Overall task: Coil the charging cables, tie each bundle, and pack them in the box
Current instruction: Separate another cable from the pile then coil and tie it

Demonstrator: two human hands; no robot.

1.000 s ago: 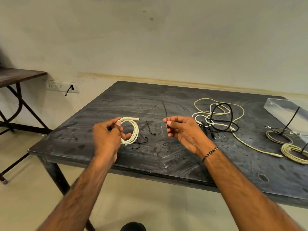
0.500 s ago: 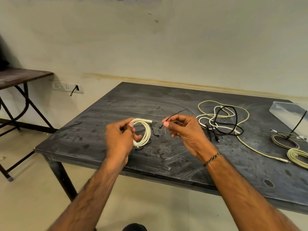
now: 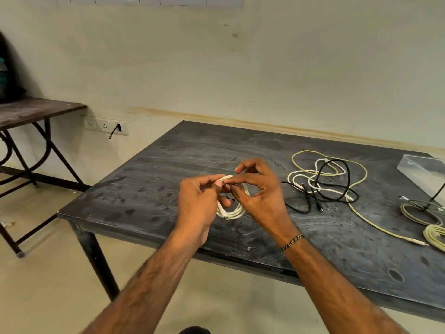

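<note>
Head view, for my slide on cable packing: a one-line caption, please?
Both hands, left and right, hold a coiled white cable above the dark table, loose cables waiting alongside.

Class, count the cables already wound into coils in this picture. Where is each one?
3: a white coil held in both hands, a grey coil and a yellow coil on the table at right. More may lie beyond the frame.

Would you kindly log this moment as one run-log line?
left hand: holds white cable coil | right hand: at coil, tie hidden | loose cables: uncoiled | box: right
</note>
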